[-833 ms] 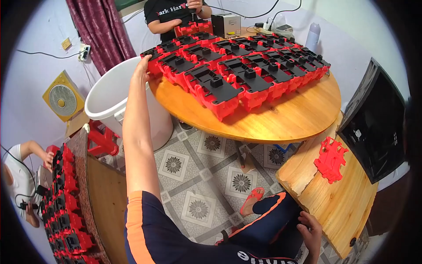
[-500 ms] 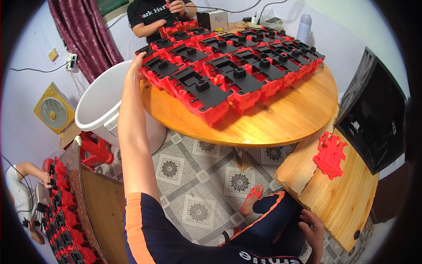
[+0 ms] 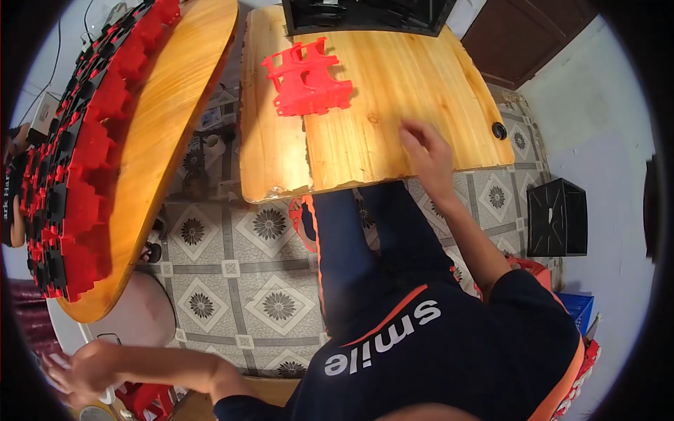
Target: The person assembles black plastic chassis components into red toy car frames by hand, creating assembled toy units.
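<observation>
My right hand [image 3: 428, 151] hovers over the near right part of the small wooden table [image 3: 393, 91], fingers loosely apart and nothing seen in them. A red plastic frame with cut-outs [image 3: 309, 81] lies on that table, to the left of the hand and farther away. At the lower left, my left hand [image 3: 81, 372] is blurred by motion, its fingers seeming spread; it is near the white bucket [image 3: 144, 309]. Rows of red and black plastic assemblies [image 3: 84, 168] cover the round wooden table [image 3: 179, 91] on the left.
A black screen [image 3: 368, 17] stands at the wooden table's far edge, and a round black piece [image 3: 499, 130] lies at its right corner. A black bin [image 3: 558, 221] and a blue crate [image 3: 576, 309] are by the right wall. Below my left arm is a red stool [image 3: 147, 401].
My view has swung right, toward the small table. My left hand has come away from the assemblies' edge. My right hand has risen from beside the small table to above it.
</observation>
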The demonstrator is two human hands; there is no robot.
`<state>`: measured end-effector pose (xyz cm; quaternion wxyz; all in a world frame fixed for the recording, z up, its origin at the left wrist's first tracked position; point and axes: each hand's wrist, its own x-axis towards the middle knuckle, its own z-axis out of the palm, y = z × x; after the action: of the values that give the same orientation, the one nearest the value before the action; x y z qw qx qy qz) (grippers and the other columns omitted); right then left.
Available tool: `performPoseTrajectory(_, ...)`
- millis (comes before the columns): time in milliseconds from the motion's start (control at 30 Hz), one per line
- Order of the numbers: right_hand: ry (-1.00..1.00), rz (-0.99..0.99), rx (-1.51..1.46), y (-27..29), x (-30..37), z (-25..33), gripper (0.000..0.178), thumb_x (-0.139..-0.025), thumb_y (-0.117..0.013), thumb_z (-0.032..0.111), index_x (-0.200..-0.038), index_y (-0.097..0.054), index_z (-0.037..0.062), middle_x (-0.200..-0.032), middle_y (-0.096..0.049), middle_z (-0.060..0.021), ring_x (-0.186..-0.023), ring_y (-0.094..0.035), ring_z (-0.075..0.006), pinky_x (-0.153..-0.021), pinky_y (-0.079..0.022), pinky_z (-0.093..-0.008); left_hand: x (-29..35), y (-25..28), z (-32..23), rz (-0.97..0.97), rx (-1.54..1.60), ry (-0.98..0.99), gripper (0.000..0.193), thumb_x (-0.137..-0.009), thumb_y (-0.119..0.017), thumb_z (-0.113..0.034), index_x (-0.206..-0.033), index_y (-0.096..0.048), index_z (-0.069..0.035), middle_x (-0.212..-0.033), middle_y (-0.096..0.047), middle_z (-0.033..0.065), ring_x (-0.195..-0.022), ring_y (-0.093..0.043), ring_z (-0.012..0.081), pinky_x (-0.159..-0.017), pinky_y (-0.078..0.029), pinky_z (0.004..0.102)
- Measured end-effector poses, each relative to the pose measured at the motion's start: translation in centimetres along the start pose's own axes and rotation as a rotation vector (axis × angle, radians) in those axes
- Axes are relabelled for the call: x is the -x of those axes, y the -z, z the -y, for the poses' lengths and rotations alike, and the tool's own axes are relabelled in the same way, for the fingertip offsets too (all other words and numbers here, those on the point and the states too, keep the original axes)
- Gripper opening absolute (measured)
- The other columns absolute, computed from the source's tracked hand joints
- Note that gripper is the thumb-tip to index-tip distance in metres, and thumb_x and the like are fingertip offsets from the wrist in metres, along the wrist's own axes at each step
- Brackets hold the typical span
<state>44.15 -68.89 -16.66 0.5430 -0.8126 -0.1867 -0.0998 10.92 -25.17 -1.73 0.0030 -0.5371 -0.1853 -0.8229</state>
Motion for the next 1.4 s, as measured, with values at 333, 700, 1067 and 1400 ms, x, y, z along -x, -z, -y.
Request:
performPoseTrajectory(333, -0.065, 0.393, -0.517, -8.1, -11.0, -5.2, 0.025, -0.094, -0.06, 0.013, -0.116, -0.06, 0.0, -0.103, -0.066, -0.0055, -0.091, -0.062, -0.0123, -0.081, -0.049, -0.0246, 34.3, -19.1, -23.0, 1.383, 0.112, -0.082, 0.043, -0.097, -0.049, -0.037, -0.138, -0.05, -0.022, -0.148, -0.037, 0.0083, -0.131, -0.035, 0.0327, -0.101, -0.025, 0.0509)
performPoseTrajectory(700, 0.939, 0.567, -0.087, 6.5, -10.9, -0.5, 0.01, -0.089, -0.062, 0.011, -0.095, -0.068, 0.0053, -0.091, -0.069, -0.0063, -0.087, -0.065, -0.0184, -0.083, -0.049, -0.0305, 29.3, -18.5, -34.3, 1.219, 0.886, 1.33, 0.102, -0.084, -0.07, -0.03, -0.152, 0.005, -0.018, -0.146, -0.031, 0.0248, -0.128, -0.041, 0.031, -0.104, -0.038, 0.0472)
performPoseTrajectory(1067, 0.817, -0.058, 0.932, -8.7, -37.6, -12.3, 0.026, -0.083, -0.067, 0.026, -0.099, -0.068, 0.0051, -0.087, -0.067, -0.0097, -0.09, -0.062, -0.0287, -0.079, -0.05, -0.0408, 33.3, -7.3, -33.3, 0.914, 1.25, 2.179, 0.091, -0.079, -0.073, -0.046, -0.148, -0.021, -0.015, -0.145, -0.036, 0.0119, -0.129, -0.043, 0.0314, -0.103, -0.042, 0.0505)
performPoseTrajectory(1400, -0.448, -0.072, -0.687, 8.0, -13.9, -12.1, 0.023, -0.085, -0.068, 0.005, -0.101, -0.057, -0.0064, -0.084, -0.066, -0.0126, -0.07, -0.066, -0.0171, -0.065, -0.056, -0.0284, 31.9, -3.6, -30.0, 0.75, 1.1, 2.084, 0.08, -0.086, -0.069, -0.034, -0.148, -0.022, -0.015, -0.138, -0.044, 0.0131, -0.128, -0.046, 0.0308, -0.105, -0.042, 0.0493)
